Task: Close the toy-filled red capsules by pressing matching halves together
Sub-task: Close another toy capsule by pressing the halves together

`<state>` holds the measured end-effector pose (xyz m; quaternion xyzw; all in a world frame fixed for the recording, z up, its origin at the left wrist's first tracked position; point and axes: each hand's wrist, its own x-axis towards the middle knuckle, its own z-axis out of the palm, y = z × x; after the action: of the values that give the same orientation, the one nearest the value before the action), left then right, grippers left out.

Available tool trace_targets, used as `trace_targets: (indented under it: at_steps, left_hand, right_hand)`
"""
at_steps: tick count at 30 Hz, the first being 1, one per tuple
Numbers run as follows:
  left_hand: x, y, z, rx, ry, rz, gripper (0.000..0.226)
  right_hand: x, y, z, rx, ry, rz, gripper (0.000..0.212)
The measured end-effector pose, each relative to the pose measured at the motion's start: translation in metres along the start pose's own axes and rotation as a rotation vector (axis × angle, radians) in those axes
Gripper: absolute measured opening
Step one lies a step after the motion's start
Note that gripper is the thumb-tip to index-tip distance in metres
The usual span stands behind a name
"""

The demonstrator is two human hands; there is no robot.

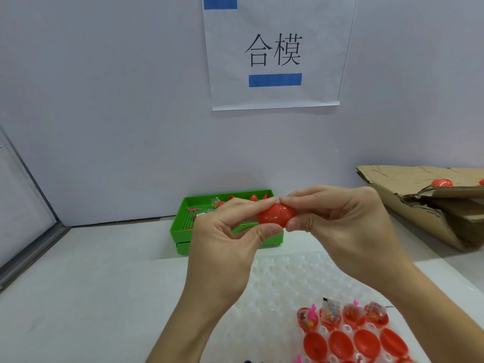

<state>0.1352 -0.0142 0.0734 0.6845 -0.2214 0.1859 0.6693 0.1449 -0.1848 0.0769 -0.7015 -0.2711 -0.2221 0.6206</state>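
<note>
Red capsule (pixel 276 214) pinched between left hand (pixel 230 231) and right hand (pixel 337 221) fingertips, one half each, raised above bench; likely light, rigid, slick plastic, so grip the domed ends, squeeze straight.

Two bare forearms, no sleeves, short trimmed fingernails

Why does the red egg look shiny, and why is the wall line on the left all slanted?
Head view: soft overhead light leaves a pale glint on the red egg between the left hand and right hand; the wide lens bends the wall edge; everything looks slightly soft.
</note>
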Motion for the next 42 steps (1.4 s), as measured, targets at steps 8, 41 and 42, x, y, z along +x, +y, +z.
trace_targets:
  at_steps: [8, 41, 42]
  left_hand:
    - [0.0, 0.0, 0.002, 0.112, 0.025, 0.043, 0.042]
    - [0.001, 0.0, -0.004, 0.008, -0.039, -0.01, 0.035]
    - [0.001, 0.0, -0.004, -0.006, -0.029, -0.013, 0.036]
  right_hand:
    - [-0.003, 0.0, 0.004, -0.153, 0.014, -0.024, 0.034]
    - [-0.002, 0.003, 0.004, 0.104, -0.034, 0.285, 0.031]
    - [-0.002, 0.003, 0.004, 0.125, -0.025, 0.291, 0.03]
